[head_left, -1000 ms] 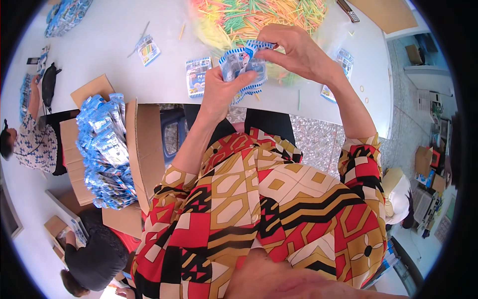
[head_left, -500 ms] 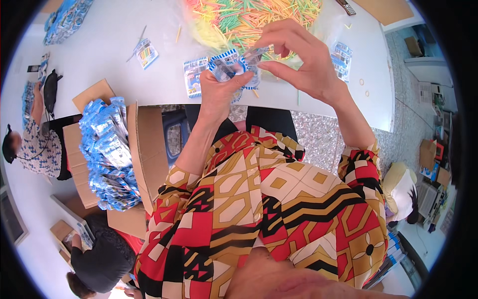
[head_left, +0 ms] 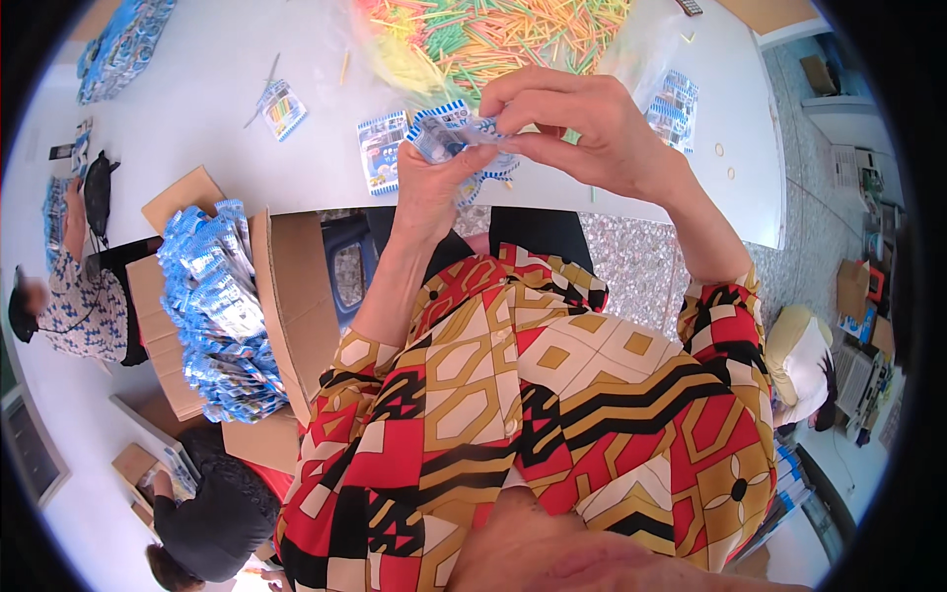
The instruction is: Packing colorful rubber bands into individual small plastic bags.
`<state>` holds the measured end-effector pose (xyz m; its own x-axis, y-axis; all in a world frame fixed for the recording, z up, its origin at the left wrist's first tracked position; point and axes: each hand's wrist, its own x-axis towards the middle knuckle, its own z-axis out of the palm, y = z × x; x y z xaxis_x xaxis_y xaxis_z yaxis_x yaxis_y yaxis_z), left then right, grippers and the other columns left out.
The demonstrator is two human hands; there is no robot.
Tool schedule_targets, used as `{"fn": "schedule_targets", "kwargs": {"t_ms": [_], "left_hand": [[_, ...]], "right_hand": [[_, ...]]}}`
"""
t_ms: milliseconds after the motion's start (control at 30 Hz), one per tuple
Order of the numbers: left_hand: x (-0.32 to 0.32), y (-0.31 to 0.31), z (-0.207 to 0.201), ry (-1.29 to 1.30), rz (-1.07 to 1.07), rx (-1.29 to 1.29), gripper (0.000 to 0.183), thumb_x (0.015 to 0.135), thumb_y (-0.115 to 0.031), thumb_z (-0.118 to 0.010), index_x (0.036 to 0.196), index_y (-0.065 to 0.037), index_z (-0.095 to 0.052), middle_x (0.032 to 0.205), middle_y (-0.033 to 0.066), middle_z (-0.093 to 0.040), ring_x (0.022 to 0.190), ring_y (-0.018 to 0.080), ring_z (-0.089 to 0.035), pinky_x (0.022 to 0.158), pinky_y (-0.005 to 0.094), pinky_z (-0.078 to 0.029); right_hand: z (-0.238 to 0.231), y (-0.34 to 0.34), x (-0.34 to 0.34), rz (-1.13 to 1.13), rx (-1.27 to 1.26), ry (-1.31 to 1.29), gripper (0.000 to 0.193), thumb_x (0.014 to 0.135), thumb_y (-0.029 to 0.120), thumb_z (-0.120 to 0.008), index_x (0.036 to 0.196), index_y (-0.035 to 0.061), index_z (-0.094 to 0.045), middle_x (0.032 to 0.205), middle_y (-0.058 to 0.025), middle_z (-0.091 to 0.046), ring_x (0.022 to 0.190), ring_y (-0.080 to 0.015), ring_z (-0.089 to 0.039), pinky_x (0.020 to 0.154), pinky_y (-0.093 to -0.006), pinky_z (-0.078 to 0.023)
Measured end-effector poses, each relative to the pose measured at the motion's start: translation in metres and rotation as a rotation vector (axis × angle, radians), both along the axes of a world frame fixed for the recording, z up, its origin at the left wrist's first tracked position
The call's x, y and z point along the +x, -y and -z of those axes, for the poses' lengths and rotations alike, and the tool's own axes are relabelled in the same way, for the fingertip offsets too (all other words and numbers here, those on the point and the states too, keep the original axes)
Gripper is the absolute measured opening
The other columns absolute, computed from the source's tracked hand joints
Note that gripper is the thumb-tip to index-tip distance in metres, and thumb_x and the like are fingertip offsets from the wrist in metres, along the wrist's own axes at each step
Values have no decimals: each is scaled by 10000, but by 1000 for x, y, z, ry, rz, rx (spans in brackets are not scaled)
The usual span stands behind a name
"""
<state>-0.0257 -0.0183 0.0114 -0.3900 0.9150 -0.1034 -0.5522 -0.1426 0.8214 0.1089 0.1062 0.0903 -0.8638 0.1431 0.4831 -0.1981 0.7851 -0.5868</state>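
My left hand (head_left: 429, 187) is closed around a few blue-and-white printed plastic packets (head_left: 439, 131), held above the table's near edge. Its thumb presses across a crumpled clear part of them. From the right, my right hand (head_left: 597, 128) pinches the clear edge of a packet close to that thumb, its fingertips partly hidden. Another flat packet (head_left: 381, 153) lies on the table just beyond my left hand. Past both hands spreads a heap of thin sticks (head_left: 523, 44) in pink, yellow, orange and green, on clear plastic sheeting.
At my left stands an open cardboard box (head_left: 286, 306) with many packets (head_left: 222, 306). On the white table (head_left: 227, 168) are a small packet of sticks (head_left: 283, 111), a packet strip (head_left: 674, 111) and rubber bands (head_left: 731, 173). Two people (head_left: 84, 306) (head_left: 212, 513) work at the left.
My right hand has come down and its fingertips have drawn together on the packet's clear edge, close to my left thumb. My left hand stays in nearly the same place.
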Motion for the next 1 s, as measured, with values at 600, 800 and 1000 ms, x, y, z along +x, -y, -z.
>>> {"fn": "schedule_targets", "kwargs": {"t_ms": [600, 800, 1000], "left_hand": [[7, 1, -5, -178, -44, -60, 155, 737, 18, -672, 888, 2, -639, 821, 27, -639, 708, 67, -580, 633, 216, -469], [9, -1, -4, -186, -24, -24, 151, 751, 8, -667, 900, 6, -646, 828, 23, -640, 718, 59, -573, 642, 215, -462], [3, -6, 2, -125, -88, -12, 276, 740, 30, -671, 1012, 17, -627, 900, 48, -647, 778, 86, -596, 726, 245, -484]], "right_hand": [[6, 7, -2, 68, 48, 45, 129, 750, 46, -632, 814, 10, -526, 795, -102, -539, 707, -285, -557, 602, -350, -458], [7, 1, -2, 28, 58, 23, 132, 760, 52, -631, 863, 7, -560, 876, -106, -587, 715, -251, -578, 632, -316, -480], [22, -66, -7, 129, -700, -20, 167, 857, 88, -535, 978, 20, -627, 869, -9, -621, 711, -66, -556, 643, -216, -460]]}}
